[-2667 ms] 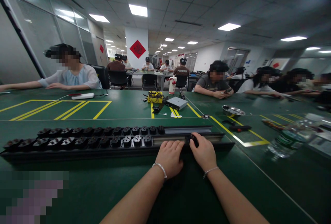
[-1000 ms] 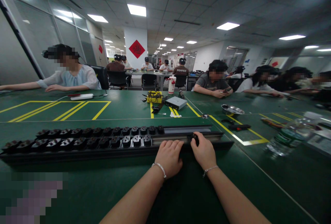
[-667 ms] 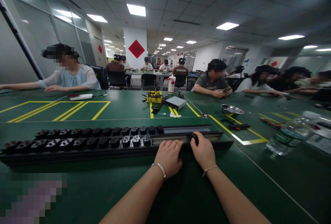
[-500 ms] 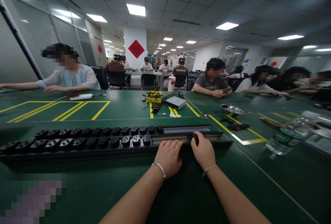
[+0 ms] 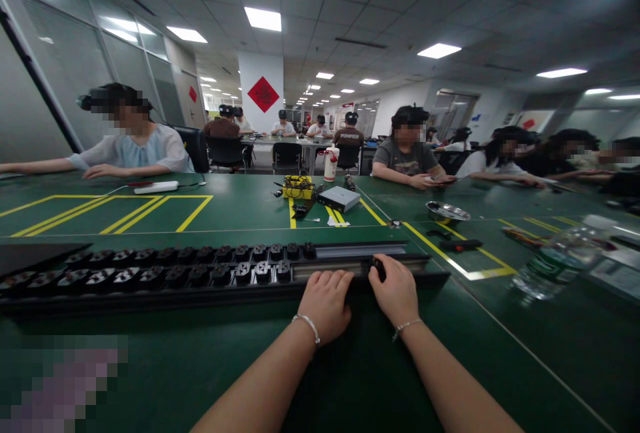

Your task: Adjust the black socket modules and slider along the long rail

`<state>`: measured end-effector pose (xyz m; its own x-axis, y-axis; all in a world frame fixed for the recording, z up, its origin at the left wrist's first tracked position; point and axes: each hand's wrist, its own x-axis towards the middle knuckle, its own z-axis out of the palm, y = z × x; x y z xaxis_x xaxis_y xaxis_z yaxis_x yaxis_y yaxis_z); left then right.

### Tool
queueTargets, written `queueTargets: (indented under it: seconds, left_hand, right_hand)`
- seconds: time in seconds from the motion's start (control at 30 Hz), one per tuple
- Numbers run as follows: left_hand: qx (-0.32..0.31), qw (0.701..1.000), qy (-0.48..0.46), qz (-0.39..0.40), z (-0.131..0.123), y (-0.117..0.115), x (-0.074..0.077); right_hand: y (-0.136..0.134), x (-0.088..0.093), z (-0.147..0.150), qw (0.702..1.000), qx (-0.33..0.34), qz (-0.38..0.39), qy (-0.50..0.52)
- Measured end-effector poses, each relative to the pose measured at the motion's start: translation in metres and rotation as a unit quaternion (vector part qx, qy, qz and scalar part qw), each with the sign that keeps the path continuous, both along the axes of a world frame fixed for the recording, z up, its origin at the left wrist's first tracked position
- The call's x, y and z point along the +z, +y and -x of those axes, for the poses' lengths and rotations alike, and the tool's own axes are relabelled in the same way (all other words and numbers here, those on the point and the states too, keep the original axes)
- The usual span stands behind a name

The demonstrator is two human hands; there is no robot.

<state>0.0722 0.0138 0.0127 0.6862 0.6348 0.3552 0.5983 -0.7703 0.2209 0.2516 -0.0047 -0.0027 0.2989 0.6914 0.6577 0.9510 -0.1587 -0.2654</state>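
Observation:
My left hand is closed over the front edge of a long black rail, fingers on top and thumb in front. To its right, my right hand pinches a small black plug-like module at the rail's slot; its underside is hidden, so I cannot tell how far it sits in. A row of black plug-like modules with metal prongs fills the left and middle of this rail. Just behind lies a second black rail with a similar row.
A dark flat panel is at the far left. Beyond the rails are a yellow box with cables, a grey box and a metal bowl. A water bottle stands at right. Co-workers sit around the green table.
The dark flat panel has come into view at the far left, behind the rail's end. My hands have hardly moved. A person across the table has shifted their head and hands slightly.

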Motion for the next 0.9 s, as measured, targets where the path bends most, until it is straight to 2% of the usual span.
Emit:
queueTargets:
  seconds: [0.9]
  left_hand:
    - [0.003,1.0,0.018,-0.004,-0.0002,-0.0006,0.001]
  right_hand:
    - [-0.0004,0.0004,-0.0021,1.0,-0.015,0.015,0.011]
